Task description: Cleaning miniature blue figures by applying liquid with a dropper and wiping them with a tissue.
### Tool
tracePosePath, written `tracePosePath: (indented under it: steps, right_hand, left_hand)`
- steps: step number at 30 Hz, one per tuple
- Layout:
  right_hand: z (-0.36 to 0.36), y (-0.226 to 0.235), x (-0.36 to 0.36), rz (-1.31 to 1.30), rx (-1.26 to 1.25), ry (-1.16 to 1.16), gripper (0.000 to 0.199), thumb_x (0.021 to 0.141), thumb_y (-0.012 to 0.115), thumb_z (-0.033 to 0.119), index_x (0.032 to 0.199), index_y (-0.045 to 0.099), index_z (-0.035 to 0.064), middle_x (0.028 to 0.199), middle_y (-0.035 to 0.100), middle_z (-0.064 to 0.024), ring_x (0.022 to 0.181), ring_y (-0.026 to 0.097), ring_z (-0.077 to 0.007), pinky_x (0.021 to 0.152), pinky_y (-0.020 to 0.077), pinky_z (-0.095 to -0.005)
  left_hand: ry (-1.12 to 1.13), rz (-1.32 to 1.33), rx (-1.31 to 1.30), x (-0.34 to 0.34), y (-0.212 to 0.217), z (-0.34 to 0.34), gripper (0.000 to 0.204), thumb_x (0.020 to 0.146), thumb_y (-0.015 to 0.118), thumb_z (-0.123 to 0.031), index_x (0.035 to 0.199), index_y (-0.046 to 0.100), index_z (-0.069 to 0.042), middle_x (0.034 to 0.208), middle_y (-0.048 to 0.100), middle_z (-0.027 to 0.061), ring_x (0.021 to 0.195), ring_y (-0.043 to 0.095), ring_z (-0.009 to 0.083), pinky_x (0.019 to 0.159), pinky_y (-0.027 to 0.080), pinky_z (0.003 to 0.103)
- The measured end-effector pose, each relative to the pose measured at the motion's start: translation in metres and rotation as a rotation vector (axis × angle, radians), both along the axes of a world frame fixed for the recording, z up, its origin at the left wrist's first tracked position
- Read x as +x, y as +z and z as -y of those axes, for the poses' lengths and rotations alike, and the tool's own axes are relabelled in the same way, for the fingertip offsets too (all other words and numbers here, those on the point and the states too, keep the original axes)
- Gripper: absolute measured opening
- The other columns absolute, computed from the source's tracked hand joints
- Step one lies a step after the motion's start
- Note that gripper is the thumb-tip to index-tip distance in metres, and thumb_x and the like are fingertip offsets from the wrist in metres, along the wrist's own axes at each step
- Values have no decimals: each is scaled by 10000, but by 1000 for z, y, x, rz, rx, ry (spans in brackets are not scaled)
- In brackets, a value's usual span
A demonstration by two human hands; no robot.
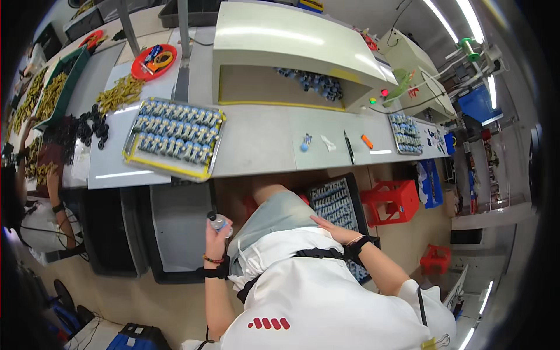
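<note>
My left hand point(216, 238) is closed around a small clear bottle with a black cap point(219, 222), held upright below the bench's front edge. Stretched out flat, the fingers of my right hand point(332, 228) rest at the top of my right thigh and hold nothing. On the bench, ahead of my left hand, lies a metal tray with a yellow edge point(169, 168). Rows of small blue-and-grey parts point(175, 129) fill most of it. A single blue part point(304, 146), a white scrap point(328, 143), a dark pen-like tool point(349, 147) and an orange piece point(367, 142) lie farther right.
A white box-shaped housing point(291, 32) stands on the bench, with blue parts point(315, 84) inside. Dark bins point(153, 233) sit at left under the bench. A crate of parts point(357, 198) and red stool point(396, 201) stand right. A co-worker's hand point(52, 175) shows far left.
</note>
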State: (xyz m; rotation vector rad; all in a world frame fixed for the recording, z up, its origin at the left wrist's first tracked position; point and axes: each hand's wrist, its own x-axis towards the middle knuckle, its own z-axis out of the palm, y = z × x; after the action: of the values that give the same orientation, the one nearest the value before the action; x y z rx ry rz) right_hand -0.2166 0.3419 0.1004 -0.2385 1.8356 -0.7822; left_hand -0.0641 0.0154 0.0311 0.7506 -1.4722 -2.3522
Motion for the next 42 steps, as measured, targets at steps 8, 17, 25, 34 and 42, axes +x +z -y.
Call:
tracePosePath:
  steps: [8, 17, 25, 34, 42]
  right_hand:
    - [47, -53, -185, -807, 94, 160, 222, 821, 532, 295, 844, 615, 91, 607, 592, -121, 575, 584, -310, 535, 454, -388]
    - [28, -116, -227, -1167, -234, 240, 201, 684, 659, 225, 605, 511, 113, 563, 477, -40, 543, 483, -243, 485, 363, -349]
    - [24, -139, -236, -1277, -459, 216, 94, 673, 623, 167, 641, 555, 110, 574, 493, -17, 515, 452, -207, 477, 323, -319]
    - [24, -135, -222, -1166, -719, 66, 46, 742, 601, 115, 721, 593, 75, 635, 536, -34, 584, 486, -223, 551, 356, -326]
    - [33, -138, -212, -1187, -802, 186, 94, 747, 600, 147, 802, 602, 71, 755, 532, -45, 723, 498, -226, 640, 373, -351]
  left_hand:
    - [-246, -60, -621, -192, 11, -31, 342, 671, 712, -133, 971, 575, -44, 925, 555, 101, 890, 539, 245, 805, 419, 314]
    - [-268, 22, -568, -276, -33, -83, 398, 626, 776, -167, 971, 613, -53, 924, 574, 91, 837, 561, 238, 754, 448, 312]
    - [39, -211, -689, -277, -78, -98, 427, 565, 810, -130, 924, 593, -50, 940, 626, 121, 864, 575, 240, 743, 450, 350]
    - [233, -174, -689, -289, -78, -118, 358, 694, 697, -26, 1019, 548, 4, 937, 550, 28, 846, 510, 92, 765, 413, 239]
    - [309, -188, -778, -285, -87, -115, 343, 718, 721, -100, 1013, 572, -6, 849, 576, 4, 760, 528, 65, 678, 428, 212]
